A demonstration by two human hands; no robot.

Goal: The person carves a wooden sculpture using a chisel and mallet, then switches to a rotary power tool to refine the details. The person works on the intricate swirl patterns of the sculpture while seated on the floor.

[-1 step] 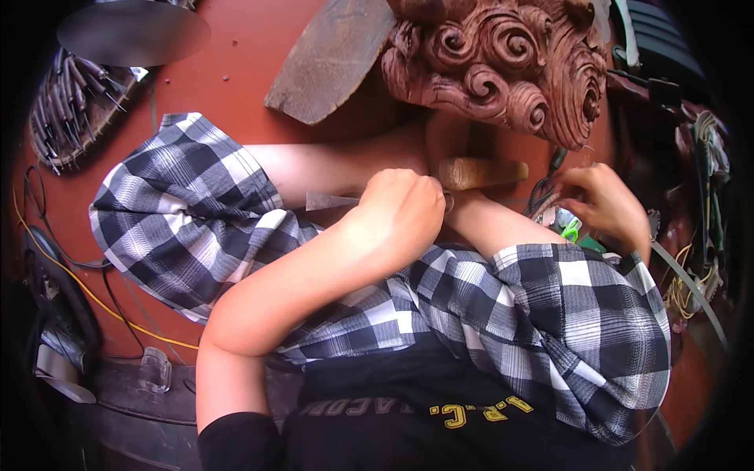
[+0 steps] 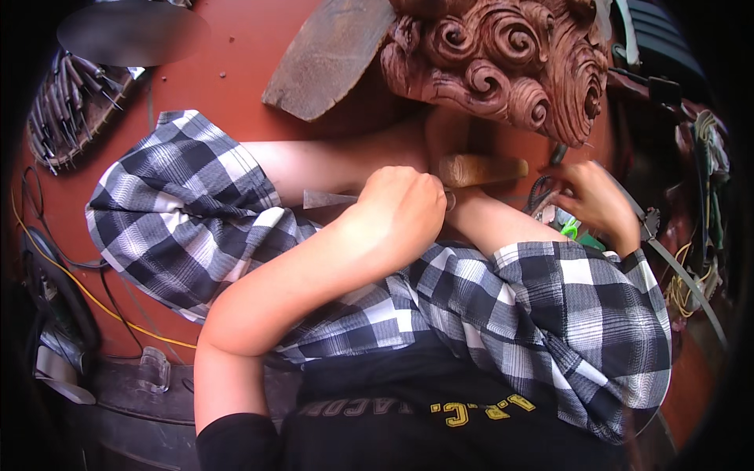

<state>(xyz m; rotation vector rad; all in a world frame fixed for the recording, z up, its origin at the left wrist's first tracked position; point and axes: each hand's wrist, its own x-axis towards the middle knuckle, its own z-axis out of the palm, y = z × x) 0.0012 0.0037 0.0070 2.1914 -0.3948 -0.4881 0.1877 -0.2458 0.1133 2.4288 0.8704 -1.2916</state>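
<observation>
My left hand (image 2: 402, 206) is closed around a chisel in front of my crossed bare legs. The chisel's flat metal blade (image 2: 326, 200), widening toward its end, sticks out to the left of the fist; a ring-like end shows at the right. Just past this fist lies a rounded yellow-brown wooden piece (image 2: 483, 170). My right hand (image 2: 601, 200) is bent beside my right knee, over a dark cable and a bright green item (image 2: 569, 228). Its fingertips are blurred among the clutter, and I cannot make out anything in them.
A reddish carved wood block (image 2: 503, 67) with swirls stands ahead. Left of it leans a flat worn board (image 2: 326, 63). Several slim tools (image 2: 71, 102) lie in a basket at far left. A yellow cord (image 2: 102, 302) crosses the red floor; cables and a grey strap (image 2: 691, 279) crowd the right.
My right hand has shifted slightly, and a thin dark strip now shows along its far side. My left hand keeps its grip on the chisel.
</observation>
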